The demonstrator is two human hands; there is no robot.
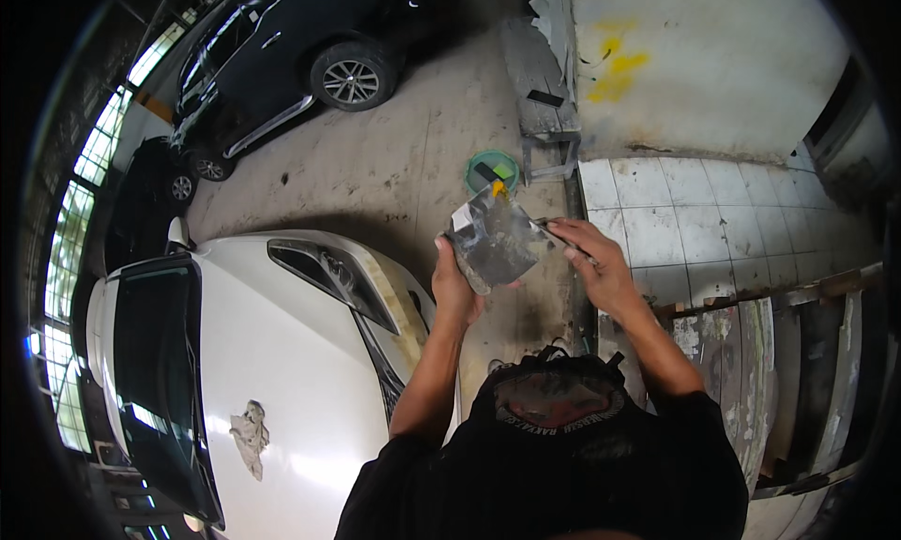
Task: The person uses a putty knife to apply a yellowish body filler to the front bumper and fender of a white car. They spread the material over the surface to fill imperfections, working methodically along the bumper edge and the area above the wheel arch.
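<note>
In my left hand (454, 285) I hold a flat, square mixing board (502, 244), smeared grey and black, tilted in front of my chest. My thumb lies along its near left edge while the other fingers go underneath. A small yellow blob (499, 189) shows at the board's far corner, apparently putty. My right hand (601, 270) is closed around a thin putty knife (561, 239), its tip close to the right edge of the board. Whether the blade touches the board I cannot tell.
Left of me stands a white car (272, 352) with a grey rag (251, 437) on its hood. A green basin (475, 169) sits on the floor ahead. Beyond are a black car (282, 71) and a bench (544, 118). Worn wooden boards (741, 371) lie at right.
</note>
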